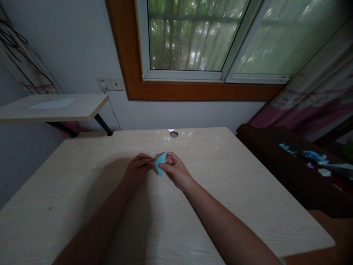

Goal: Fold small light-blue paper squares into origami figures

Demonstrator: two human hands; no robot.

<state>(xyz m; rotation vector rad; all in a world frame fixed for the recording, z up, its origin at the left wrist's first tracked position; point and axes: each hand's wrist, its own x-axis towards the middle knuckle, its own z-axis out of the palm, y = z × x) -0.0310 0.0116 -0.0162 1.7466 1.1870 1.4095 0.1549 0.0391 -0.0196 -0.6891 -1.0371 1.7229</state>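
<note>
A small piece of folded light-blue paper (160,162), roughly triangular, is held between my two hands over the middle of the table. My left hand (139,165) pinches its left corner between thumb and fingers. On the other side, my right hand (175,169) grips it with the thumb on the near face and the fingers behind. One point of the paper sticks up and another points down toward me. The right fingers behind the paper are partly hidden.
The pale wooden table (220,176) has a round cable hole (173,134) near its back edge. A raised shelf (82,106) on black legs stands at the left, with a sheet (52,103) on it. Dark furniture (275,158) with assorted items stands to the right.
</note>
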